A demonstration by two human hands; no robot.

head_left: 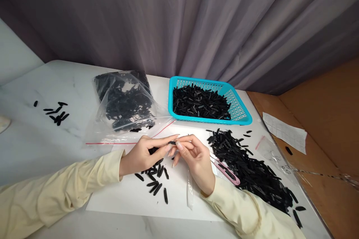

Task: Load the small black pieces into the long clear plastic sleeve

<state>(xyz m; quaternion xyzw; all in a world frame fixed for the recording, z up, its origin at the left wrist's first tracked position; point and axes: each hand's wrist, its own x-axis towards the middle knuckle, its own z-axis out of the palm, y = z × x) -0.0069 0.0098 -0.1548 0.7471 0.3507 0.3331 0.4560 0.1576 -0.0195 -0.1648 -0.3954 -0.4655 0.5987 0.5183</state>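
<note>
Between the fingertips of both hands is a small black elongated piece (172,142), held above a white sheet (117,198). My left hand (146,153) pinches its left end with thumb and forefinger. At the other end, the thumb and fingers of my right hand (196,157) close on it. Several loose black pieces (153,184) lie on the sheet below my left hand. A pink-handled cutter or scissors-like tool (228,173) rests to the right of my right hand, partly covered. Under the right wrist is a narrow clear plastic strip (190,194).
A blue basket (210,120) of black pieces stands at the back, beside a clear zip bag (126,101) of more. To the right spreads a large black heap (252,171). Some pieces (57,114) lie far left. Cardboard (322,119) borders the right edge, with a paper slip (284,130).
</note>
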